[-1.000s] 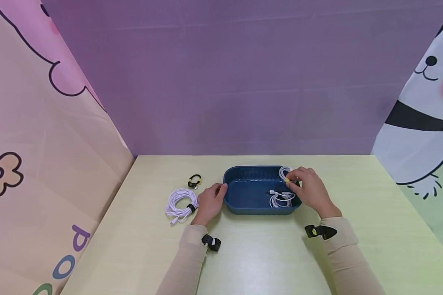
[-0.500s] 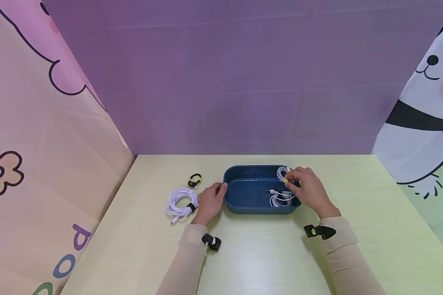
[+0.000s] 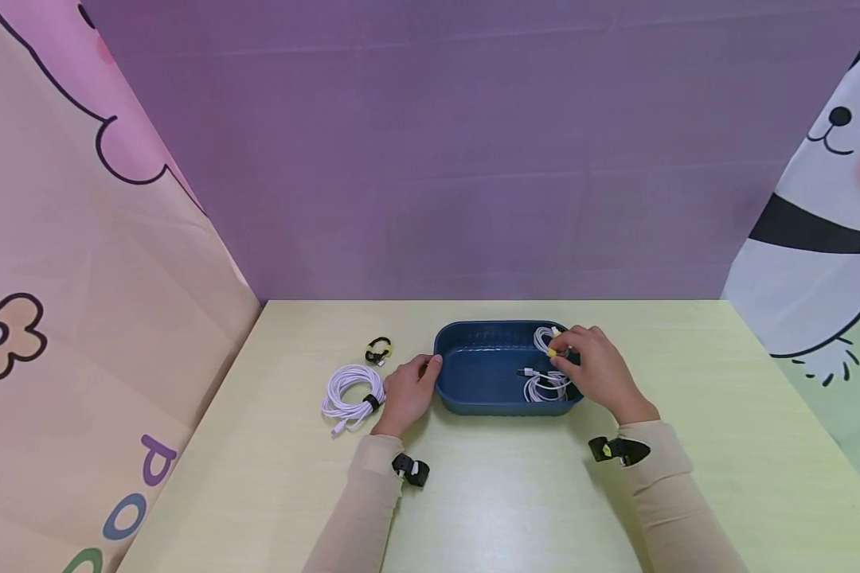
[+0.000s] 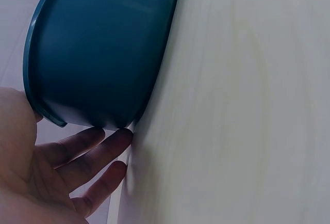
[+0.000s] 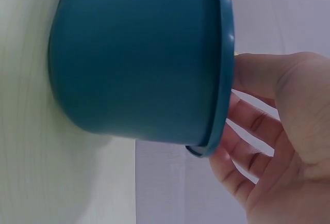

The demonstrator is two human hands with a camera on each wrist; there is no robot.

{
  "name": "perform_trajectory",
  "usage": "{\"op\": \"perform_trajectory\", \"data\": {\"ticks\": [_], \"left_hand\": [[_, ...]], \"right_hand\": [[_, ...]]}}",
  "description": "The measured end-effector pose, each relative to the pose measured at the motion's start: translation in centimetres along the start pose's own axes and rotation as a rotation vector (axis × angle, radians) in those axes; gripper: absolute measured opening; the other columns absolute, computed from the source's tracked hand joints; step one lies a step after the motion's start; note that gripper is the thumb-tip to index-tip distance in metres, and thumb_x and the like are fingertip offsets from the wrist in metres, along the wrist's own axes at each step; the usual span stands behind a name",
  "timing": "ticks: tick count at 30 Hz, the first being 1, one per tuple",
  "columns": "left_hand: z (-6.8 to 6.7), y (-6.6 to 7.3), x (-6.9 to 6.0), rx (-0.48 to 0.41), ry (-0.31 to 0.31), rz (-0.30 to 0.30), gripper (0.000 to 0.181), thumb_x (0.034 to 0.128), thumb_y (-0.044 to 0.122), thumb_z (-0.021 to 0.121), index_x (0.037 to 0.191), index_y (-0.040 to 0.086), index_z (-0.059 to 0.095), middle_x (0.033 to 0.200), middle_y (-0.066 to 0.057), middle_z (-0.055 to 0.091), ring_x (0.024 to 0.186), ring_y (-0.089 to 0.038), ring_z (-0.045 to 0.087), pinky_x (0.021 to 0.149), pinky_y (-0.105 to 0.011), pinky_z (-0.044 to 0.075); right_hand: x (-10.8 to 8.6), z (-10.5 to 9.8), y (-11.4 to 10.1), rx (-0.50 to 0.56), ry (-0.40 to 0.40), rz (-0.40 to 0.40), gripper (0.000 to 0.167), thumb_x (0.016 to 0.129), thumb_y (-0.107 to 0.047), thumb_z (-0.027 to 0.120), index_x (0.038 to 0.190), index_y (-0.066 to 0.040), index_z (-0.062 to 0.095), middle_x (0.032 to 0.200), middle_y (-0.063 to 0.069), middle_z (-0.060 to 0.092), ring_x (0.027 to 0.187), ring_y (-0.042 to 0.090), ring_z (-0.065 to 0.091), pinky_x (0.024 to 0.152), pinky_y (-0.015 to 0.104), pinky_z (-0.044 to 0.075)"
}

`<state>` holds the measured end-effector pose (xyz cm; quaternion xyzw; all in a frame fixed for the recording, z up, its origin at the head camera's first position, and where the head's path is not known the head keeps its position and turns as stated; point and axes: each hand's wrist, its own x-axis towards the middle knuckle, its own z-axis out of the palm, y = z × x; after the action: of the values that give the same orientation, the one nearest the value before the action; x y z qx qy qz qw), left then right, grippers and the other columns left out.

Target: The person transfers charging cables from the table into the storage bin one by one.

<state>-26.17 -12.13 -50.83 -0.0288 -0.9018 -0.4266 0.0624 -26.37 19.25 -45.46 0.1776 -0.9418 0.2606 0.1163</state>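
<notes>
In the head view a dark blue rectangular bin [image 3: 476,374] stands on the table, between both hands. My left hand [image 3: 408,394] grips its left end, thumb at the rim and fingers against the outer wall, which the left wrist view shows from below. Over the bin's back right corner my right hand [image 3: 602,370] pinches a small coiled white cable [image 3: 542,337] by its yellow tie. In the right wrist view the bin's wall hides that cable. A second coiled white cable [image 3: 546,387] with a dark tie lies inside, at the front right.
A larger coiled white cable [image 3: 347,394] with a black strap lies left of my left hand. Behind it is a small black and yellow coiled cord [image 3: 378,352]. A purple backdrop [image 3: 487,159] rises at the table's back edge, with printed cloths on both sides.
My right hand has shifted slightly left with the pinched cable, further over the bin. The left hand and the bin stay where they were.
</notes>
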Motion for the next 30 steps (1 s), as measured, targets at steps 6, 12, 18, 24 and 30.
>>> {"op": "perform_trajectory", "data": {"ticks": [6, 12, 18, 24, 30], "left_hand": [[-0.02, -0.1, 0.12, 0.004, 0.005, 0.004, 0.045, 0.1074, 0.042, 0.046, 0.125, 0.01, 0.071, 0.119, -0.012, 0.075, 0.12, -0.039, 0.066, 0.106, -0.06, 0.034], [-0.07, -0.02, 0.04, -0.002, 0.002, 0.0, 0.044, 0.1073, 0.042, 0.046, 0.124, 0.009, 0.071, 0.118, -0.012, 0.075, 0.119, -0.039, 0.066, 0.106, -0.061, 0.033], [-0.11, 0.07, 0.04, 0.0, 0.003, 0.0, 0.045, 0.1074, 0.042, 0.046, 0.125, 0.009, 0.071, 0.12, -0.013, 0.075, 0.12, -0.039, 0.065, 0.107, -0.06, 0.034], [-0.11, 0.07, 0.02, -0.004, 0.001, -0.003, 0.045, 0.1074, 0.042, 0.046, 0.125, 0.009, 0.071, 0.121, -0.012, 0.075, 0.121, -0.039, 0.065, 0.107, -0.06, 0.033], [-0.12, 0.08, 0.0, 0.007, -0.002, -0.003, 0.044, 0.1075, 0.042, 0.046, 0.125, 0.01, 0.071, 0.12, -0.012, 0.075, 0.121, -0.038, 0.065, 0.106, -0.06, 0.034]], "right_hand": [[0.02, 0.14, 0.0, -0.006, -0.011, -0.003, 0.015, 0.092, -0.01, 0.076, 0.106, -0.008, 0.073, 0.096, 0.005, 0.067, 0.094, 0.029, 0.055, 0.08, 0.045, 0.049], [-0.03, 0.44, 0.09, -0.009, -0.015, -0.009, 0.015, 0.092, -0.011, 0.075, 0.107, -0.009, 0.073, 0.096, 0.005, 0.067, 0.093, 0.028, 0.054, 0.079, 0.045, 0.048], [-0.03, 0.64, 0.13, -0.01, -0.013, -0.011, 0.015, 0.093, -0.011, 0.075, 0.107, -0.008, 0.073, 0.098, 0.005, 0.066, 0.092, 0.027, 0.053, 0.078, 0.044, 0.047], [0.04, 0.8, 0.15, -0.005, -0.017, -0.009, 0.015, 0.093, -0.011, 0.075, 0.108, -0.008, 0.074, 0.099, 0.005, 0.066, 0.093, 0.028, 0.053, 0.078, 0.044, 0.047], [0.14, 0.86, 0.3, -0.024, -0.013, -0.01, 0.015, 0.091, -0.011, 0.076, 0.106, -0.008, 0.074, 0.096, 0.005, 0.066, 0.09, 0.027, 0.052, 0.077, 0.043, 0.047]]}}
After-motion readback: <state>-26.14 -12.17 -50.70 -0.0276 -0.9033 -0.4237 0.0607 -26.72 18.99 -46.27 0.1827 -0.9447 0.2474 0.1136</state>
